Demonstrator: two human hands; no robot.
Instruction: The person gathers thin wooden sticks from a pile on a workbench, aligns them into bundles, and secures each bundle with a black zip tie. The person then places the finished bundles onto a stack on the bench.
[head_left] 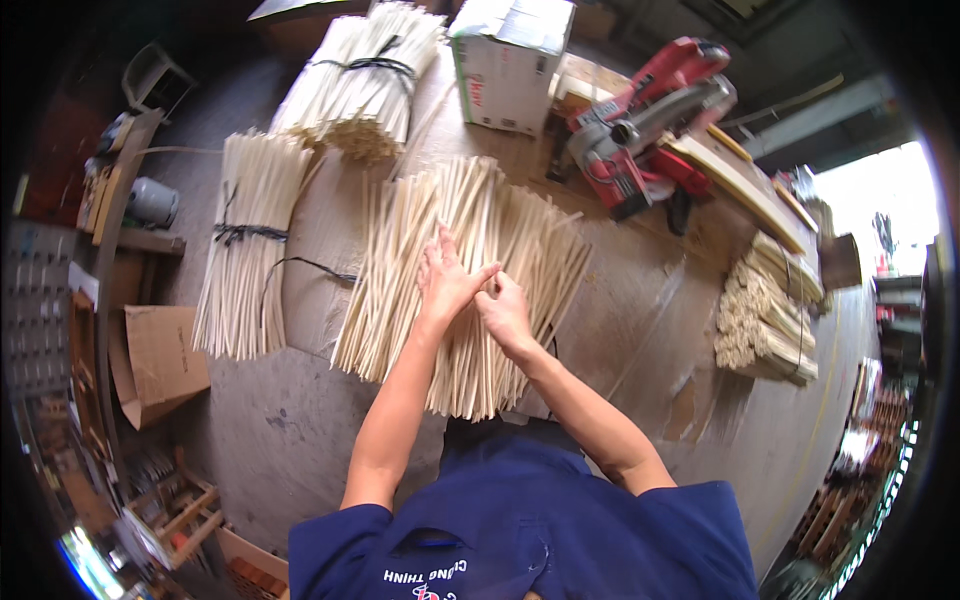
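A loose pile of thin pale wooden sticks [400, 290] lies spread on the worktable in front of me. My left hand [446, 275] rests on top of the pile, its fingers stretched out and apart. Just right of it, my right hand [505, 312] is closed, thumb and fingertips pressed together close to the left thumb. Whatever the right fingers may pinch is too small or hidden to make out. From beneath the pile's left side runs a black tie strip [310, 263].
Tied bundles of sticks stand left [250, 290] and far left [365, 80]. A white carton [505, 70] and a red miter saw [640, 130] occupy the table's far side. More bundled sticks [765, 310] lie right. An open cardboard box [165, 360] is at the left.
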